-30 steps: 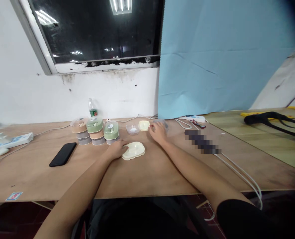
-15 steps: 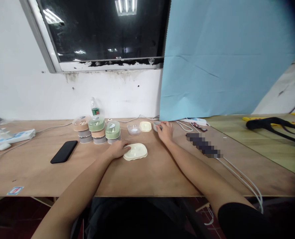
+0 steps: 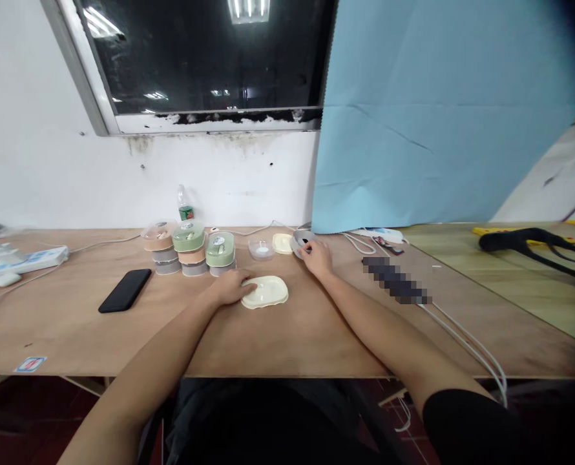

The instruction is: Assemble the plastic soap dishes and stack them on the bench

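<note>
- From the head view, three stacks of round containers (image 3: 189, 248) stand assembled on the worktop (image 3: 64, 336), with peach and green lids on top.
- A clear small dish (image 3: 261, 250) and a cream small lid (image 3: 282, 243) lie separately beyond my hands.
- My left hand (image 3: 230, 288) lies flat, not clamped, its fingertips (image 3: 251, 287) touching a cream oval lid (image 3: 266, 292) on the worktop.
- My right hand (image 3: 317, 259) curves over a grey round piece (image 3: 301, 241); I cannot tell whether it grips.
</note>
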Action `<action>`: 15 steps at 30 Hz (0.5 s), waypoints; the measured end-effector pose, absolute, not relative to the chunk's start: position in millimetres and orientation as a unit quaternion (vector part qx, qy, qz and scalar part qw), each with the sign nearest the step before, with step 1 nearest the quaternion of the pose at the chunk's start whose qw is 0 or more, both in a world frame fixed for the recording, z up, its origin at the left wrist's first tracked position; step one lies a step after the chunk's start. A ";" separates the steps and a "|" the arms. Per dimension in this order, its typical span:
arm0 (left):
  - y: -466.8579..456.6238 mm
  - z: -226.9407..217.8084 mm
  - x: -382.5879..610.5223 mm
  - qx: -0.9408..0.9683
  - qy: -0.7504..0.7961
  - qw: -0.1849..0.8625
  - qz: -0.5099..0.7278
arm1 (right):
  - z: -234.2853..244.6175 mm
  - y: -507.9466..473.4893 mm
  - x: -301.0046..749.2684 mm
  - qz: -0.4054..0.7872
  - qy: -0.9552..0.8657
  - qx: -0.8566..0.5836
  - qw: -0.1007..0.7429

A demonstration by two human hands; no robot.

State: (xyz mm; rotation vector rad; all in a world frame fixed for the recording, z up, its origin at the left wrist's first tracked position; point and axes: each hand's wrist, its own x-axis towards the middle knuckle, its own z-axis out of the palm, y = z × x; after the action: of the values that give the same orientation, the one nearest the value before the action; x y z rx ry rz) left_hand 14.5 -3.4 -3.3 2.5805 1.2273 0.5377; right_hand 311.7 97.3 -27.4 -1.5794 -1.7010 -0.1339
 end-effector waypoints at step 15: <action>-2.2 -5.0 13.3 0.883 0.414 0.119 0.185 | -24.0 95.7 312.6 -0.066 -0.681 -0.597 0.420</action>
State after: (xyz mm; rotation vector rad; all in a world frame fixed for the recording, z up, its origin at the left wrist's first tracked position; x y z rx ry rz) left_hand 13.3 -2.2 -5.0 2.5826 1.2108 0.5419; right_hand 312.6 95.7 -24.0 -1.4959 -1.7061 -0.1644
